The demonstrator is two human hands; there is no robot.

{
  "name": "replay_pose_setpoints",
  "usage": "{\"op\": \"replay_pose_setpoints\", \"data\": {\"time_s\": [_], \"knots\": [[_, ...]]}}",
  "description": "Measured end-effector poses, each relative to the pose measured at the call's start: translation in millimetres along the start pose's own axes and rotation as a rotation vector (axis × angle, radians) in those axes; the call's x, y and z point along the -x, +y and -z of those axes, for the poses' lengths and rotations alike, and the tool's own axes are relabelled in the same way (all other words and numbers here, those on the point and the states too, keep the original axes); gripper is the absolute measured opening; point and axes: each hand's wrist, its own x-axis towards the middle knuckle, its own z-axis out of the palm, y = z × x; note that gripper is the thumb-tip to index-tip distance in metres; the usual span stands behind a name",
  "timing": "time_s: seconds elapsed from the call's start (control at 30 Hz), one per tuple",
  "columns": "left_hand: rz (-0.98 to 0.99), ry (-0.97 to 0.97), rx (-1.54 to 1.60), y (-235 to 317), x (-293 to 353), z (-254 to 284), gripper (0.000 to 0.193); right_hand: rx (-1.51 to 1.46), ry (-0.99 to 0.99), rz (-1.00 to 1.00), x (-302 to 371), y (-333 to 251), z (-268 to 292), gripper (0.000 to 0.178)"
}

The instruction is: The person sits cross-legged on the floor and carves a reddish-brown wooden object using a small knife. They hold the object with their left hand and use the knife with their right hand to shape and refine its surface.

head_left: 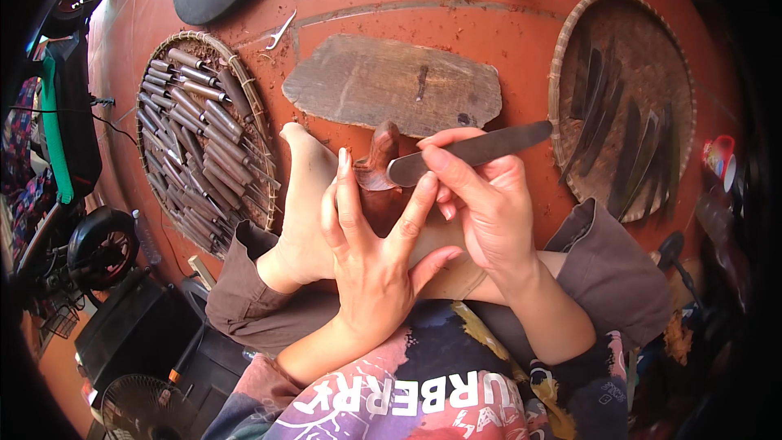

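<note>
In my right hand (493, 212) is a flat dark metal blade (489, 148) with rounded ends, pinched between thumb and fingers. Its left end lies against or just over a carved reddish-brown wooden piece (384, 151) between my feet. The wood is curved, with a rounded knob at its far end; my hands and legs hide its lower part. My left hand (366, 257) spreads its fingers over the near side of the wood, the fingertips at the carving's edges and close to the blade's end. Whether it presses on the wood, I cannot tell.
A worn wooden board (391, 81) lies beyond my feet on the red tile floor. At left, a round woven tray (265, 126) holds several wood-handled tools. Another woven tray (562, 57) at right holds several dark flat blades. A white pick-like object (283, 30) and shavings are scattered around.
</note>
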Motion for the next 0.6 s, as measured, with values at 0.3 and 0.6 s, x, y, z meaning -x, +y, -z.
{"op": "replay_pose_setpoints", "data": {"time_s": [0.3, 0.6], "knots": [[-0.020, 0.056, -0.033, -2, -5, -4, 0.073, 0.392, 0.040, 0.442, 5, 12, 1, 0.011], [-0.046, 0.057, -0.052, -4, -5, -3, 0.070, 0.534, -0.073, 0.548, 3, 8, 8, 0.012]]}}
